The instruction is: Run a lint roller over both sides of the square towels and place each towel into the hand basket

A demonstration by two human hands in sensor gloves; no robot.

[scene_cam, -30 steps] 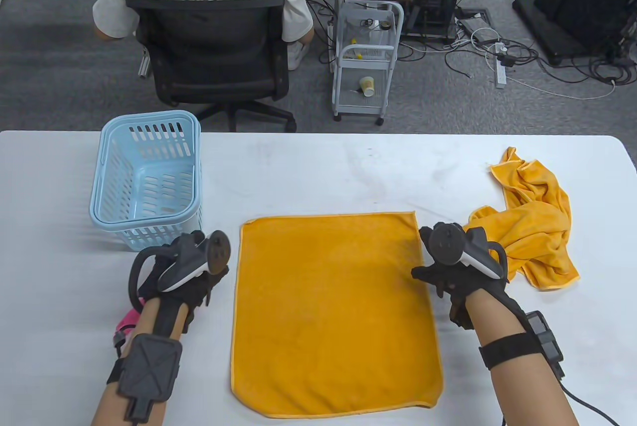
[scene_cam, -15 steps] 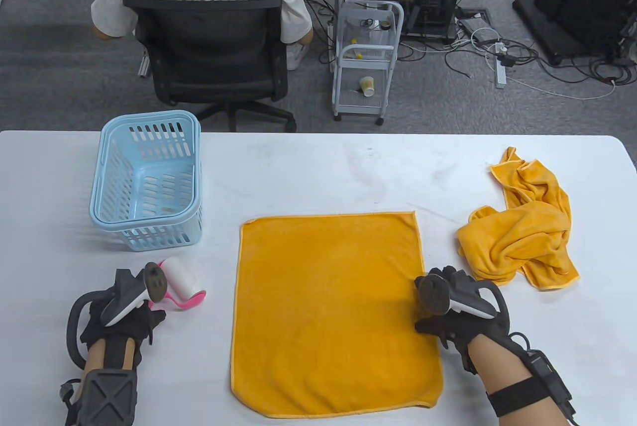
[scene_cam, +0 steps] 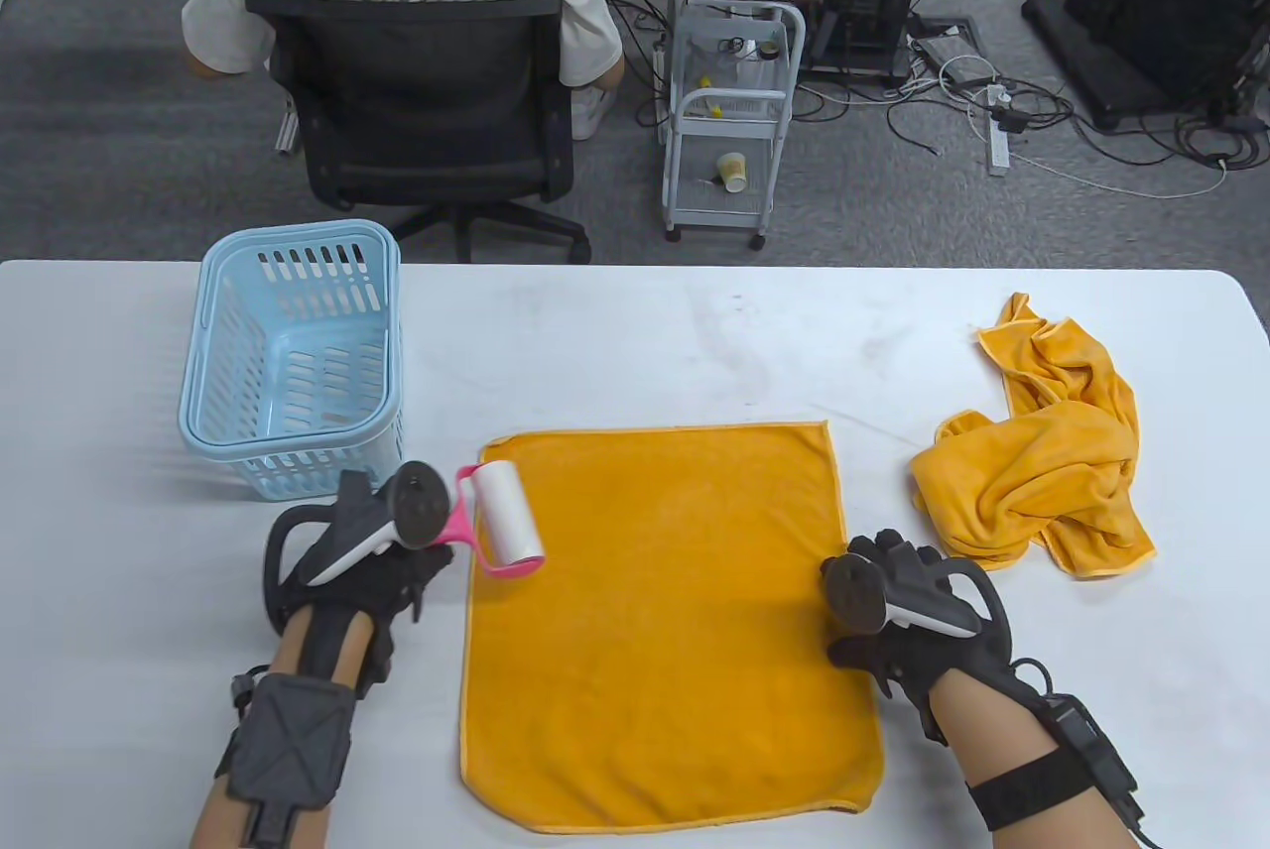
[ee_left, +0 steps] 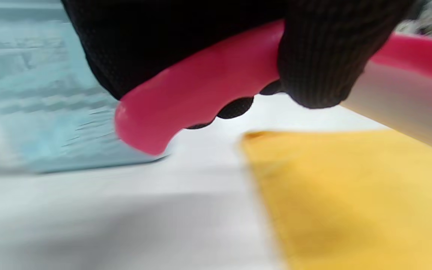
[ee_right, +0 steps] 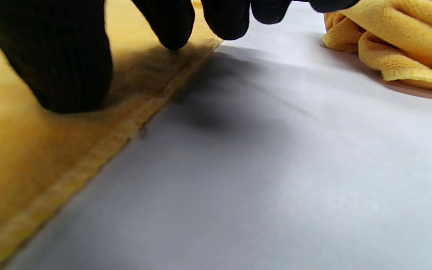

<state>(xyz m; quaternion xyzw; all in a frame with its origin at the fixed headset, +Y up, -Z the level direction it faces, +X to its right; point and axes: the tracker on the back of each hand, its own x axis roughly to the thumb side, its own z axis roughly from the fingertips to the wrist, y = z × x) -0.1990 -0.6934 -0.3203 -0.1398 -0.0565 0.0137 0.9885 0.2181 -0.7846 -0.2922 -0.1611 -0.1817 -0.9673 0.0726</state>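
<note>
roller (scene_cam: 506, 520) gripped by left hand (scene_cam: 382, 559) at spread towel's (scene_cam: 665, 631) edge, right hand (scene_cam: 893, 631) pressing it

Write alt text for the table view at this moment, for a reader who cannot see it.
A gloved left hand holds a pink-handled lint roller on the left edge of a flat orange towel, while the right hand presses the towel's right edge. A pale blue basket stands on the white table at far left, with a crumpled orange towel at right.
</note>
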